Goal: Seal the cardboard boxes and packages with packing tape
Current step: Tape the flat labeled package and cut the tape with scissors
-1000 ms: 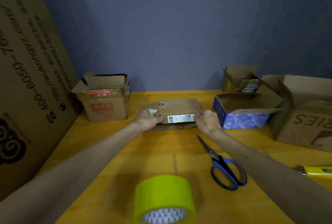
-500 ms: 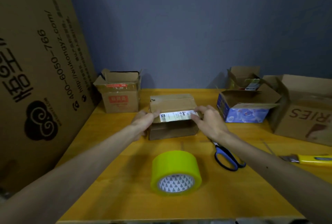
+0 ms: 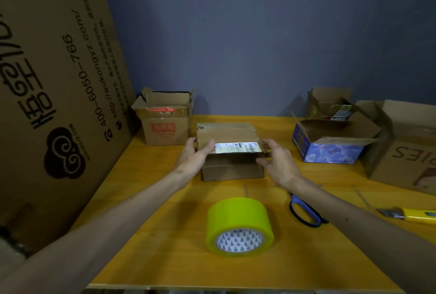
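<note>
small box (image 3: 232,171): brown cardboard, mid-bench, just beyond the tape roll. Top flap w/ white shipping label (image 3: 238,147) sits approx level. Dark gap under it shows the inside, so the front isn't shut.
left hand (image 3: 193,155): grips L end of that flap, thumb over the top next to the label, fingers round the box's L side.
right hand (image 3: 277,164): holds R end of the flap, fingertips on the top corner, thumb below at the gap. Fingers spread, loosely curved.
tape roll (image 3: 239,226): wide, yellow-green, resting on its curved face, white patterned core toward the camera. Nearer the person than the small box, apart from box and both hands.
scissors (image 3: 305,212): blue/black handles, flat on the bench R of the tape roll, blades hidden under the R forearm.
utility knife (image 3: 410,214): yellow, far R, metal tip pointing L.
other boxes: open one w/ red print (image 3: 162,126) back L; blue printed one (image 3: 330,152) back R, flaps up; small open one (image 3: 328,102) behind it; large one (image 3: 405,152) at R edge.
bench (image 3: 153,223): yellow-orange top.
backdrop: big printed cardboard sheet (image 3: 59,81) leaning at L; blue-grey wall (image 3: 236,34).
</note>
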